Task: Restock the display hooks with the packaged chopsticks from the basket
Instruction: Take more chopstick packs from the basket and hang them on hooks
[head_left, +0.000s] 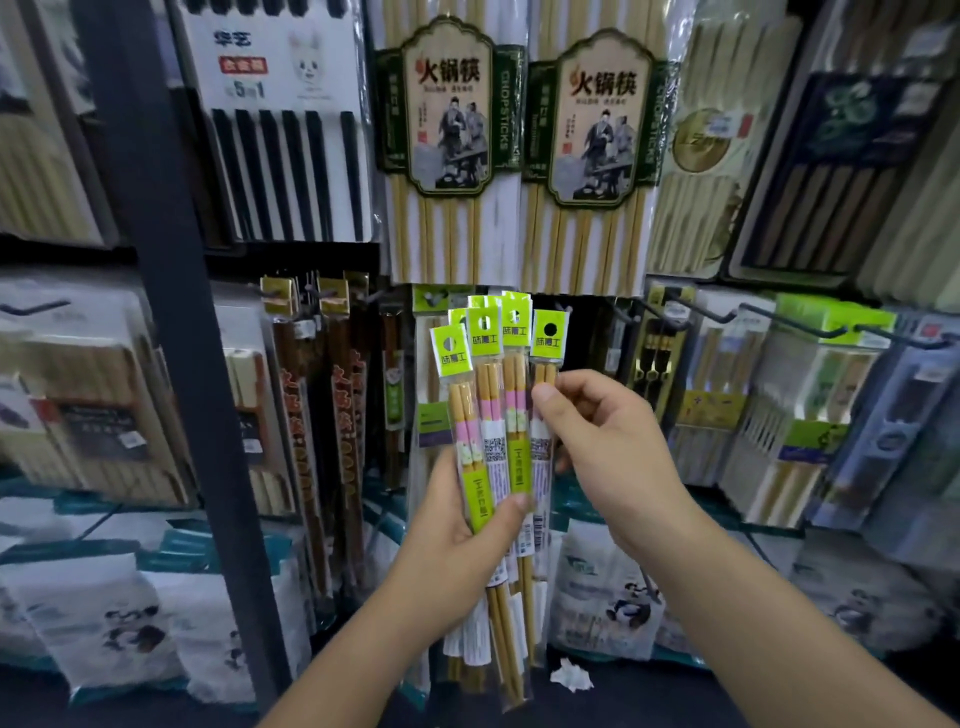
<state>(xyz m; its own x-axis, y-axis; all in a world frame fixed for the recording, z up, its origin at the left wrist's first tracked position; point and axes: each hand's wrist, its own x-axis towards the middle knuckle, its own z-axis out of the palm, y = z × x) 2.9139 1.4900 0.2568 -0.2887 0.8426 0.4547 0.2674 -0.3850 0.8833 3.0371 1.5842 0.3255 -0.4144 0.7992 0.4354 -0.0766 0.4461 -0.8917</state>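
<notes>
Fan of slim chopstick packs (493, 415) with green header cards, centre of frame, held upright in front of the shelves. Left hand (457, 530) grips the fan at its middle, thumb pressed across the front, fingers behind. Right hand (608, 431) pinches the rightmost pack (549, 345) just below its green header, thumb on the front. Black hooks (795, 323) stick out at mid right, with packs hanging on them. Two big hot-pot chopstick packs (444, 135) top centre. Black chopstick pack (283, 161) upper left. Dark post (171, 312) runs down the left side. Panda-print bags (104, 618) lower left. White paper scrap (571, 675) bottom centre.
</notes>
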